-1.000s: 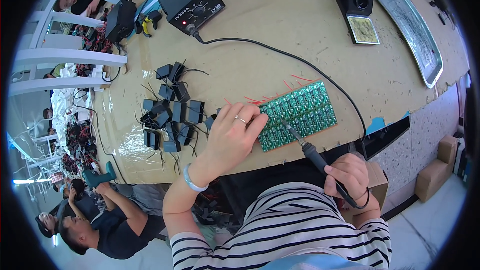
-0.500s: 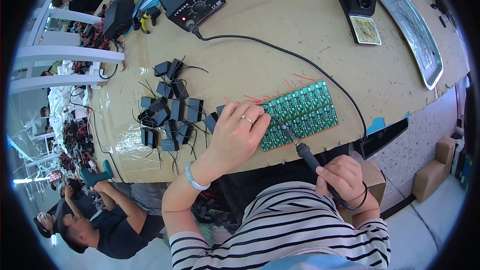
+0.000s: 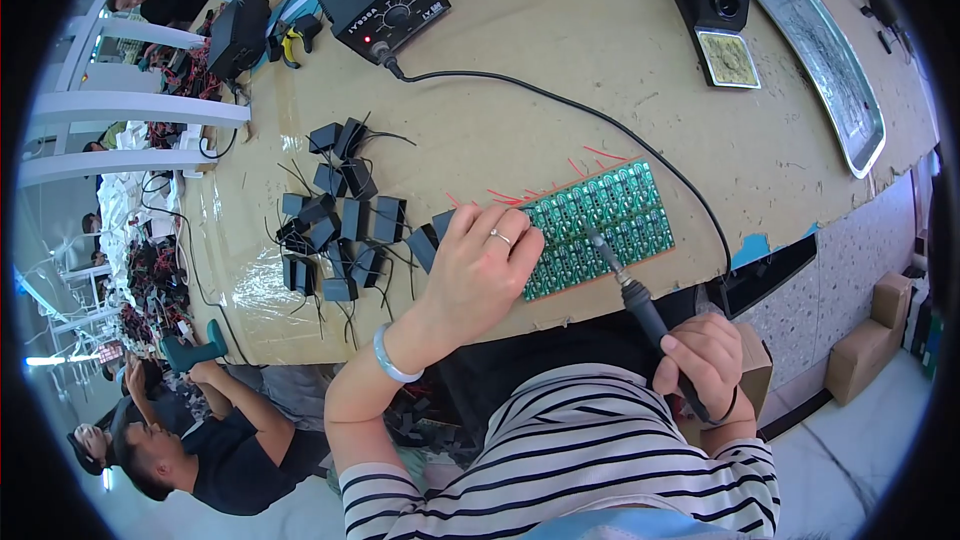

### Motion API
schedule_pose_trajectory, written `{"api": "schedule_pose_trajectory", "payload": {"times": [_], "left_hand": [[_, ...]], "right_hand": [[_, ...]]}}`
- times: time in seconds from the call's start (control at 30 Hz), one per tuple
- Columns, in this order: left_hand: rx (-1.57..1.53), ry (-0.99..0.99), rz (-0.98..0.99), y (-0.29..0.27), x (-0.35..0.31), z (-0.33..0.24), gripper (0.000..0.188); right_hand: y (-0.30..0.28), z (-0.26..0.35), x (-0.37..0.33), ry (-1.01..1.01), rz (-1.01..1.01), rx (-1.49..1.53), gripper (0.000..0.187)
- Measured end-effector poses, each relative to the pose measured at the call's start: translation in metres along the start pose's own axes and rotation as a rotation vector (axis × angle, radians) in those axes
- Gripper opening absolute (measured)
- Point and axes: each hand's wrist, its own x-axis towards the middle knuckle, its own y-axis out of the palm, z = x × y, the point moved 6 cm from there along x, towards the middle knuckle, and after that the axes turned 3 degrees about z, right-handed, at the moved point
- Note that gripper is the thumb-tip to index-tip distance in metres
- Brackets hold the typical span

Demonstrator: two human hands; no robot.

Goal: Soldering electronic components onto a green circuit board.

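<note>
A green circuit board panel [image 3: 640, 202], set with rows of small parts, lies slanted near the table's front edge. My left hand [image 3: 482, 268] rests at its left end, fingers curled together; whatever they pinch is hidden. A soldering iron [image 3: 648, 312] is gripped by its dark handle in my right hand [image 3: 703, 360], its metal tip over the middle of the board. I cannot tell whether the tip touches. Thin red wires [image 3: 505, 197] stick out along the board's far edge. Left of my left hand sit several black boxes with black leads [image 3: 355, 220].
The soldering station [image 3: 385, 2], its red light lit, stands at the back, with its cable [image 3: 560, 90] looping right around the board. An iron stand with a sponge [image 3: 728, 58] and a metal tray [image 3: 825, 65] are at the back right. A co-worker [image 3: 220, 450] holds a green tool at left.
The soldering iron and my right hand have moved to the right, taking the tip away from my left fingers. My left hand has hardly moved.
</note>
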Motion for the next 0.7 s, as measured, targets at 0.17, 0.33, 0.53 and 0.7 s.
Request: {"api": "schedule_pose_trajectory", "payload": {"times": [0.17, 0.33, 0.53, 0.7], "left_hand": [[0.015, 0.002, 0.007, -0.001, 0.002, -0.001, 0.029], [0.028, -0.009, 0.011, -0.001, 0.002, -0.001, 0.028], [0.061, -0.017, 0.006, -0.005, 0.001, -0.001, 0.027], [0.073, -0.044, -0.031, -0.012, 0.005, -0.002, 0.028]], "right_hand": [[-0.004, -0.004, -0.005, 0.038, -0.018, 0.001, 0.027], [-0.005, -0.006, -0.003, 0.058, -0.022, 0.014, 0.027], [-0.005, -0.007, 0.000, 0.058, -0.032, 0.026, 0.028], [-0.006, -0.005, -0.005, 0.091, -0.062, -0.005, 0.017]]}}
